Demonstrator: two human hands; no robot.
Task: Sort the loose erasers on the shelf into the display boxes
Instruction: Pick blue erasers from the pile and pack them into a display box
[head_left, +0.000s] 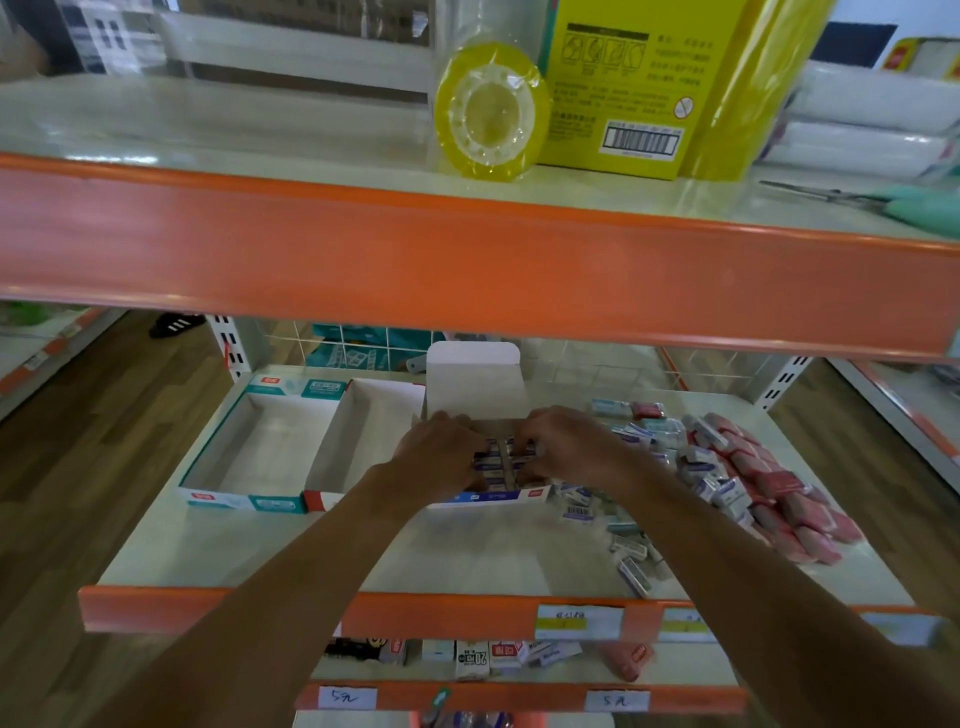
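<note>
At frame centre our left hand (441, 452) and right hand (566, 441) curl their fingers around the packed erasers (506, 460) in the blue box (488, 498) — likely squaring rows to make room — while the loose erasers (727, 467) lie heaped at centre right

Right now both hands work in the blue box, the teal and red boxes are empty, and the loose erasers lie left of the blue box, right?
No: the head view shows the loose erasers lying right of the blue box. The rest holds.
</note>
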